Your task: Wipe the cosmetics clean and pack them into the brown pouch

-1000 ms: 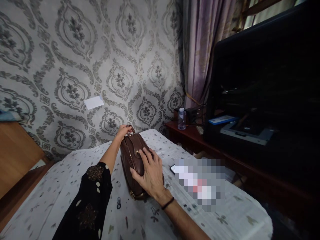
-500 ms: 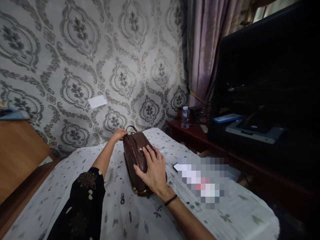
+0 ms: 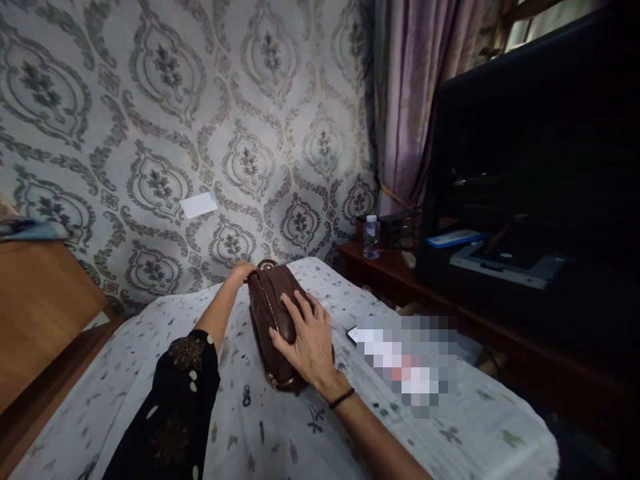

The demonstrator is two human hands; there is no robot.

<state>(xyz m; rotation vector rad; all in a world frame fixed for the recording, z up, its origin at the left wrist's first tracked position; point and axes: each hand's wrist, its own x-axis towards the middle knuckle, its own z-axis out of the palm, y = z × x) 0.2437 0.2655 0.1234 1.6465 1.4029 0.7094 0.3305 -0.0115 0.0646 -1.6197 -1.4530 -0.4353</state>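
A brown leather bag with a gold-coloured zip and a small top handle lies on the white patterned cloth. At the bag's far left corner is my left hand, its fingers closed; what they pinch there is partly hidden. My right hand, with a dark band at the wrist, rests flat on the bag's right side, fingers spread. A phone lies to the right of the bag, mostly covered by a pixelated patch.
A plastic bottle stands on a dark red table at the back right. Beside it is a large black screen. A wooden board borders the left side. The patterned wall closes off the back.
The bag's top handle has dropped lower against the far end. My left hand has shifted slightly to the right. My right hand stays on the bag.
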